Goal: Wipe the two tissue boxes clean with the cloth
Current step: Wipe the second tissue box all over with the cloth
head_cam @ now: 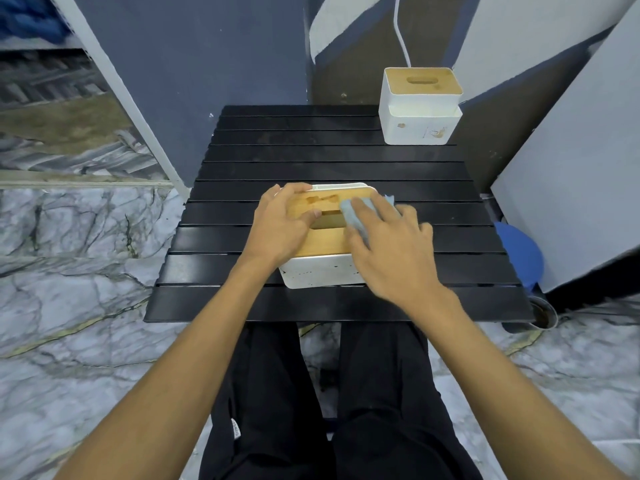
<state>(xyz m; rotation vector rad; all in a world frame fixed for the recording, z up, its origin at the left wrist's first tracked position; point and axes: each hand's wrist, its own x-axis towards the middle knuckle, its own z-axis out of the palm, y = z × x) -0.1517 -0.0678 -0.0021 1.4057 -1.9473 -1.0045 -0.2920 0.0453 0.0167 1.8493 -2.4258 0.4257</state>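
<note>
The left hand [282,225] grips the near box [322,273] at its left end, fingers curled over the far edge. The right hand [388,244], fingers flat, presses the cloth [349,206] on the lid [323,245], with stains lying to its left. The far box [419,124] stands at the table's [311,152] far right corner.

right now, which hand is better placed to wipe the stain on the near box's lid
Right: the right hand presses the cloth on the lid beside the stain. The left hand holds the near box steady.
</note>
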